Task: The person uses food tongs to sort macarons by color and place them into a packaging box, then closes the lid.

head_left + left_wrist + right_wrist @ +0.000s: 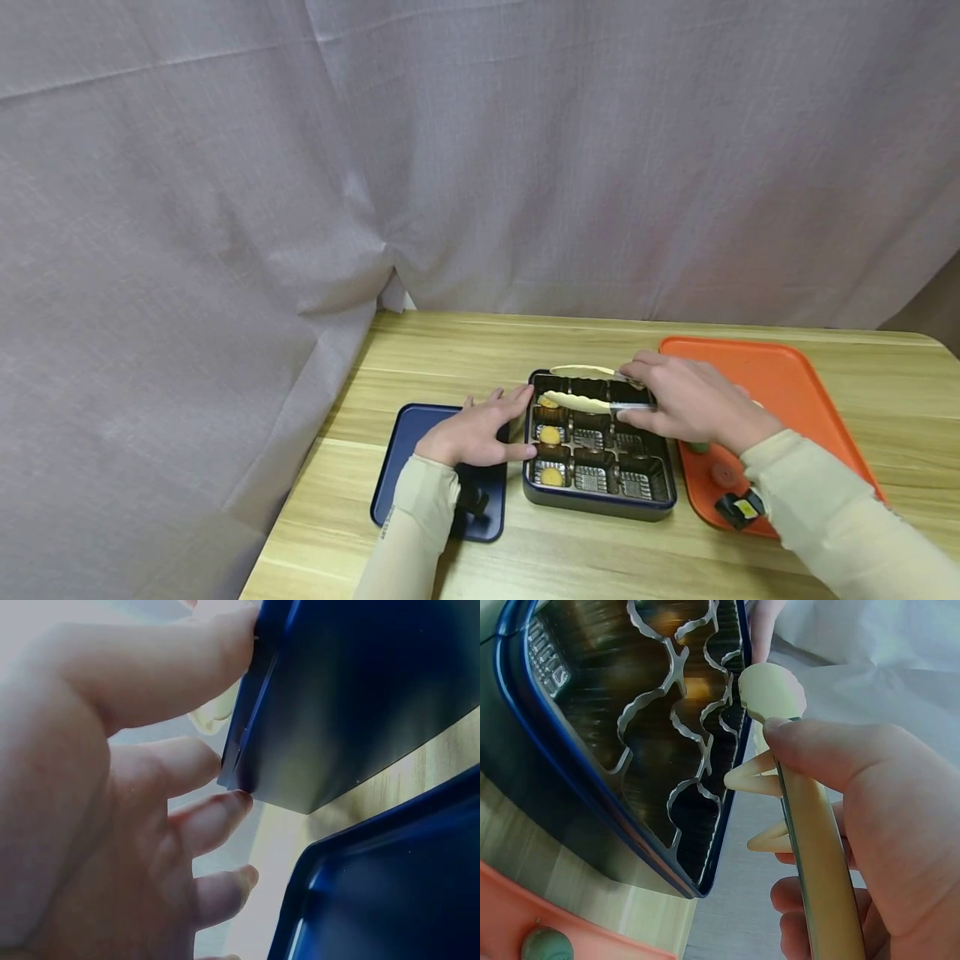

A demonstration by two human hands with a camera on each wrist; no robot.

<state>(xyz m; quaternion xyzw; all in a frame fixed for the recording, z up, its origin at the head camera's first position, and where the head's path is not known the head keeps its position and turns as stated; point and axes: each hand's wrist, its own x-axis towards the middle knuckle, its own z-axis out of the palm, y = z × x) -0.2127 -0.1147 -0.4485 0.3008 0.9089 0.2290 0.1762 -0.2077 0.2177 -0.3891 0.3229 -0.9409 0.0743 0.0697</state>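
Note:
My right hand [690, 400] grips a pair of tongs [577, 402] with cream-coloured, scalloped tips. The tips stand apart over the far left part of a dark blue box [600, 506]. Inside the box is a black divided insert with several compartments. Down its left column lie yellow round cookies: one at the far end [547, 402] partly behind the lower tong tip, one in the middle [550, 435] and one at the near end [552, 477]. My left hand [480, 429] is spread out, thumb and fingertips against the box's left rim. In the right wrist view, the thumb presses along the tongs' arm [817, 862].
A dark blue lid [405, 450] lies under the left forearm, left of the box. To the right, an orange tray [765, 367] holds a reddish round piece [724, 475] and a green piece [699, 447], partly behind the right arm. A grey curtain [525, 167] hangs behind the wooden table [465, 342].

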